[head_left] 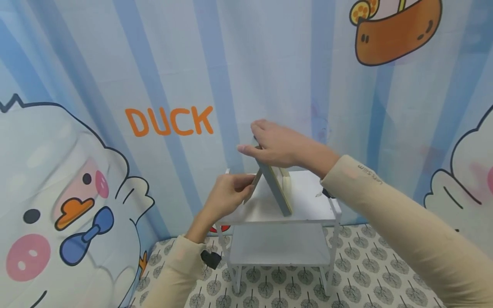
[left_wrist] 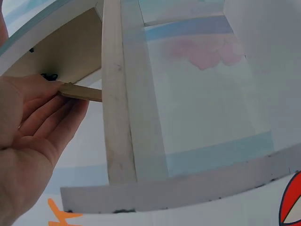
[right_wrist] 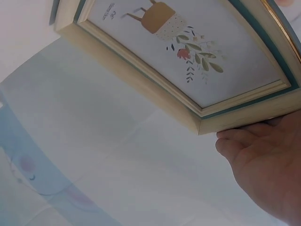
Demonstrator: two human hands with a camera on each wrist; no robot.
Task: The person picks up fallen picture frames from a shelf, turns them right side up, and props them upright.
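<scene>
A picture frame (head_left: pixel 276 190) leans on the white shelf stand, seen nearly edge-on from above. Its cream and teal border (right_wrist: pixel 141 84) surrounds a flower print in the right wrist view. My left hand (head_left: pixel 227 194) pinches the thin brown support leg (left_wrist: pixel 82 92) behind the frame between thumb and fingers. Beside that leg, the beige back panel (left_wrist: pixel 75 47) with a black fitting shows in the left wrist view. Over the frame's top edge lies my right hand (head_left: pixel 277 143), thumb on the near side and fingers reaching over to the back, their tips hidden in the right wrist view.
The white stand (head_left: pixel 308 201) has a top shelf and a lower shelf (head_left: pixel 279 244). A striped curtain (head_left: pixel 265 64) with cartoon ducks hangs close behind it. Below is a tree-patterned floor covering (head_left: pixel 373 265).
</scene>
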